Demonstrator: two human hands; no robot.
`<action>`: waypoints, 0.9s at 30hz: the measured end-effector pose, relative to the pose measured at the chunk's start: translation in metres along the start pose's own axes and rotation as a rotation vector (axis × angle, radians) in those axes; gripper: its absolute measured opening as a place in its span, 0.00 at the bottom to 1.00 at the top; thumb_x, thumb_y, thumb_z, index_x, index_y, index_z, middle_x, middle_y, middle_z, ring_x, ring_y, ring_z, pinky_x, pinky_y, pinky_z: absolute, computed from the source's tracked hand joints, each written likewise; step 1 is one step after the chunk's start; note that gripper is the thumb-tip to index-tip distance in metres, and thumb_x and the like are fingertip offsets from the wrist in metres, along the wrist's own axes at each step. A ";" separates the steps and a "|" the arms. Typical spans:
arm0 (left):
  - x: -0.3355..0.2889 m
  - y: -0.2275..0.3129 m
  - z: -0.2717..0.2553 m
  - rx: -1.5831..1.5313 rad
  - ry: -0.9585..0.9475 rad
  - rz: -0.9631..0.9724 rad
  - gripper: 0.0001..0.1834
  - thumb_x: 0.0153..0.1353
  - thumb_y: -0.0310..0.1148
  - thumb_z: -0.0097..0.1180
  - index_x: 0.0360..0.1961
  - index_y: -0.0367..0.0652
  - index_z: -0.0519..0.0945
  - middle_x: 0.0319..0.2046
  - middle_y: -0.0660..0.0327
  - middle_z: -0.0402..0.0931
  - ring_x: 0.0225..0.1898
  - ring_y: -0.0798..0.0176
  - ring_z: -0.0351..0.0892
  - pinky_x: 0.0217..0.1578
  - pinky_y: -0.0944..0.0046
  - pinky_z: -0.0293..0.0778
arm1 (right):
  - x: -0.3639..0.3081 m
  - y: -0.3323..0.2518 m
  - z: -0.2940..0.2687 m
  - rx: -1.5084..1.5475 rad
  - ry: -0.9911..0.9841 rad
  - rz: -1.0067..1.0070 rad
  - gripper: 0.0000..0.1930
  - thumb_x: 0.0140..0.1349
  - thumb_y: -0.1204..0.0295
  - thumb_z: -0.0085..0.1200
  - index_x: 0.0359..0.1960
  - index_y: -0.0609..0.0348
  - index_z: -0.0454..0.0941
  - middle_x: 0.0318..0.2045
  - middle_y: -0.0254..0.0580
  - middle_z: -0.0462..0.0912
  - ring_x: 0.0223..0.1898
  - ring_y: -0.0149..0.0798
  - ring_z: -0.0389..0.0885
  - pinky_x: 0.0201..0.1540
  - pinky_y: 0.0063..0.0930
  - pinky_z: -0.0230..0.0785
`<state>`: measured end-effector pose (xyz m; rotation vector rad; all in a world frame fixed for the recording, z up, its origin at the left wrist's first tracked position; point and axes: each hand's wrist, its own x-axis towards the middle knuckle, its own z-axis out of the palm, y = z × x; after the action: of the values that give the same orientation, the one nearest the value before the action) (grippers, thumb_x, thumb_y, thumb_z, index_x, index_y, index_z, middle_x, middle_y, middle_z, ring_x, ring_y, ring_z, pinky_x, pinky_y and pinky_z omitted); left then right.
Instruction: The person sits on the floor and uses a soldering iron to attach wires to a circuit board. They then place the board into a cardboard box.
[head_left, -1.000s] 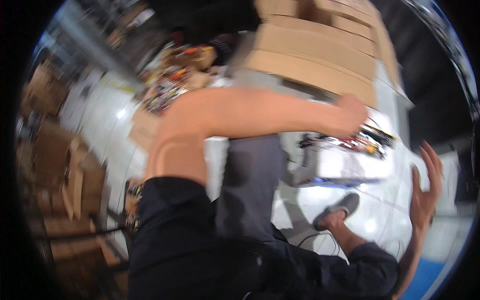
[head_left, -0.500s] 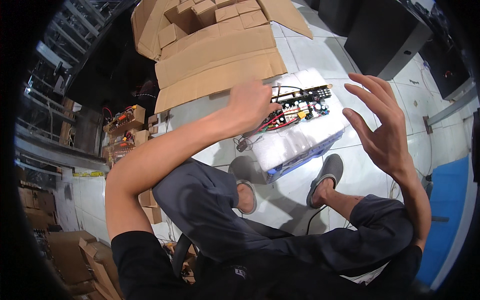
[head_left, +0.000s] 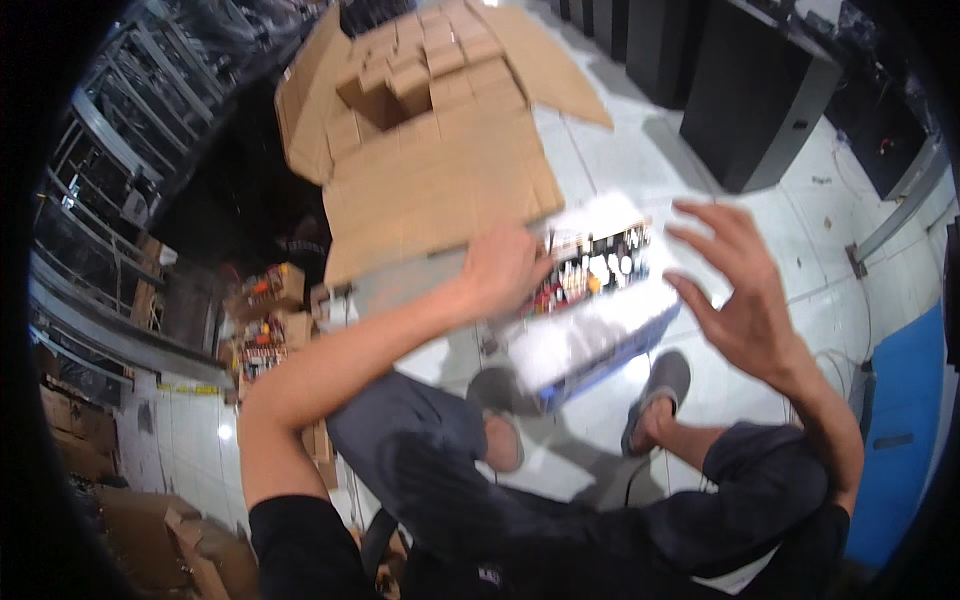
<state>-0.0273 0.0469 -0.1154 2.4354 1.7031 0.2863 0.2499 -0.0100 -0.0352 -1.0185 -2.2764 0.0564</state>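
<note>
A circuit board (head_left: 600, 268) crowded with components and coloured wires lies on a white foam block (head_left: 585, 335), which rests on a blue crate (head_left: 610, 362) between my feet. My left hand (head_left: 503, 265) is at the board's left end, fingers bent and smeared by motion; whether it grips a wire or the board's edge is hidden. To the right of the board, my right hand (head_left: 735, 290) is held in the air with fingers spread and nothing in it.
Beyond the foam stands a large opened carton (head_left: 440, 165) filled with small brown boxes. Tall black cabinets (head_left: 755, 100) line the far right. More circuit boards on boxes (head_left: 265, 335) sit at the left, near a metal rack (head_left: 120, 150). A blue panel (head_left: 895, 430) is at the right.
The whole view has shifted, so the carton, board and crate appear lower. My left hand stays at the board's left end; my right hand stays spread beside it.
</note>
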 end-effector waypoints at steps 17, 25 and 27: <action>0.001 -0.008 0.012 -0.057 0.112 -0.020 0.26 0.63 0.47 0.62 0.19 0.32 0.84 0.20 0.40 0.77 0.31 0.38 0.76 0.32 0.42 0.74 | 0.006 -0.008 -0.009 0.041 0.042 -0.039 0.19 0.56 0.75 0.67 0.49 0.64 0.80 0.56 0.52 0.78 0.60 0.55 0.72 0.59 0.46 0.68; 0.001 -0.005 0.007 0.027 0.041 0.004 0.24 0.65 0.50 0.58 0.33 0.38 0.90 0.23 0.42 0.80 0.32 0.43 0.76 0.34 0.45 0.75 | 0.004 -0.008 -0.008 0.037 0.017 -0.036 0.18 0.56 0.74 0.67 0.49 0.64 0.80 0.56 0.53 0.78 0.60 0.55 0.72 0.59 0.46 0.68; 0.001 -0.005 0.006 0.039 0.030 0.005 0.24 0.65 0.51 0.58 0.34 0.38 0.90 0.23 0.42 0.80 0.32 0.43 0.76 0.35 0.45 0.76 | 0.004 -0.008 -0.008 0.037 0.014 -0.035 0.18 0.56 0.74 0.67 0.49 0.64 0.80 0.56 0.53 0.78 0.60 0.55 0.72 0.59 0.47 0.68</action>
<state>-0.0298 0.0489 -0.1223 2.4762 1.7307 0.2942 0.2475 -0.0143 -0.0240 -0.9569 -2.2711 0.0758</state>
